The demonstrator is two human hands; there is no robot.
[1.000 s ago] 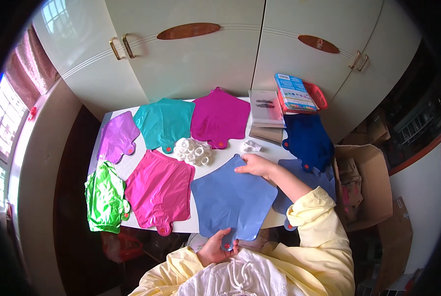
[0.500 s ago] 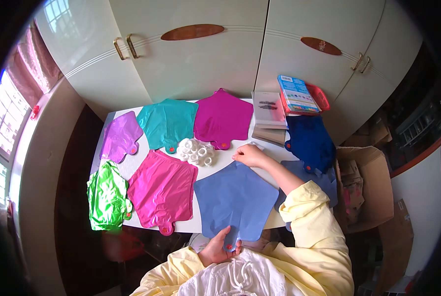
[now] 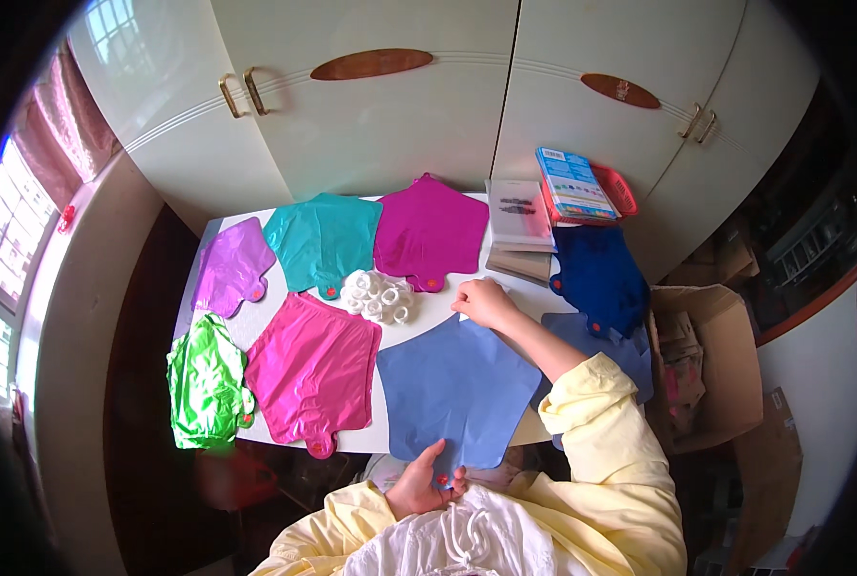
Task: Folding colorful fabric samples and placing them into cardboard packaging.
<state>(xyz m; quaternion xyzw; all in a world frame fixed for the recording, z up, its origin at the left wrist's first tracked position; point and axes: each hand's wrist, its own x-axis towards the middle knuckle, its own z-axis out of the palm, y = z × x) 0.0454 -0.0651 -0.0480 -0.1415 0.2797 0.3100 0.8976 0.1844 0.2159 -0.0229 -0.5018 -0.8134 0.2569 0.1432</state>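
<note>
The left hand (image 3: 427, 488) is pinching the blue balloon (image 3: 457, 384) by its neck at the table's (image 3: 428, 312) near edge; the right hand (image 3: 484, 302) is pressing its far corner. It looks light, limp, slippery.

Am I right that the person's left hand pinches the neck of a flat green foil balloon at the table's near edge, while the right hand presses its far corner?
Not quite: the flat foil balloon is periwinkle blue, not green. The head view shows the left hand at its neck and the right hand on its far corner. The green foil balloon lies untouched at the table's left end.
</note>
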